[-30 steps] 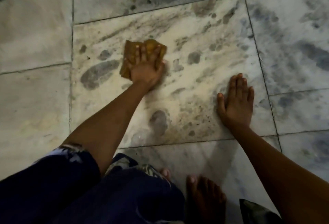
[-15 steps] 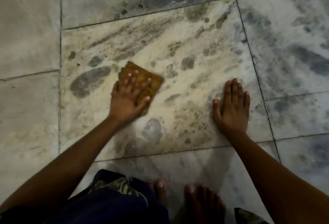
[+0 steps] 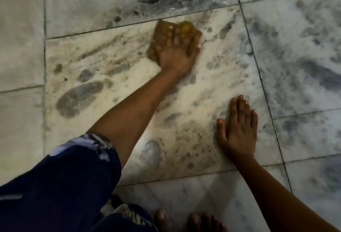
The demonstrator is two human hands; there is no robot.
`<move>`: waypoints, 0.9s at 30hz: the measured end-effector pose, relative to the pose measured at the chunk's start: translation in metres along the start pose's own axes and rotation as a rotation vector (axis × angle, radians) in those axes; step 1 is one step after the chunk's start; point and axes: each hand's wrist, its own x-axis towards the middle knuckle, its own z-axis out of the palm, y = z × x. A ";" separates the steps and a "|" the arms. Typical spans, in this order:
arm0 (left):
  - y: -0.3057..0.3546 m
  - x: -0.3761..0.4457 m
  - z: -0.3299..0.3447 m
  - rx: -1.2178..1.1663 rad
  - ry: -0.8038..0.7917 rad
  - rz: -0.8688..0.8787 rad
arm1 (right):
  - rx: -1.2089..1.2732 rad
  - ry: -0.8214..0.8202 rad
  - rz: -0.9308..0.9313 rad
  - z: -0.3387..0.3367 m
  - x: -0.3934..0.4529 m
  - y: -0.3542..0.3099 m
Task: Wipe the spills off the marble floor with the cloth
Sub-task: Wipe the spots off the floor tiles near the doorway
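My left hand presses flat on the limp, probably damp cloth, best held under the palm, while my right hand rests open on the marble floor.

Mustard-yellow cloth on cream marble floor veined grey-blue; navy sleeve with pale lavender and striped patches.

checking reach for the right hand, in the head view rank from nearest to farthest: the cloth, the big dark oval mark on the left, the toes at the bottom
From the right hand, flat on the floor:
1. Toes, just below it at the bottom edge.
2. Cloth, up and left, under the left hand by the tile's top seam.
3. Dark oval mark, far left of the tile.
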 end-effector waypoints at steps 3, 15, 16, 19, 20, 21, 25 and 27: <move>0.034 -0.042 0.019 0.057 -0.029 0.260 | 0.005 0.004 -0.005 -0.001 -0.001 0.000; -0.142 -0.107 0.005 -0.037 0.097 -0.097 | 0.002 0.011 -0.023 0.001 -0.001 0.002; -0.151 -0.115 0.006 -0.052 0.111 -0.170 | 0.004 0.008 -0.022 0.001 -0.001 0.003; -0.159 -0.154 0.012 -0.109 0.134 -0.391 | 0.006 0.015 -0.026 0.002 -0.002 0.003; -0.158 -0.168 0.016 -0.111 0.125 -0.442 | 0.010 0.018 -0.027 0.002 -0.002 0.003; -0.152 -0.182 0.019 -0.105 0.095 -0.470 | 0.010 0.016 -0.027 0.001 -0.002 0.003; -0.123 -0.227 0.028 -0.022 -0.036 -0.338 | 0.017 0.003 -0.028 0.000 -0.003 0.003; -0.110 -0.246 0.034 -0.058 -0.017 -0.206 | 0.013 0.003 -0.032 0.000 -0.004 0.003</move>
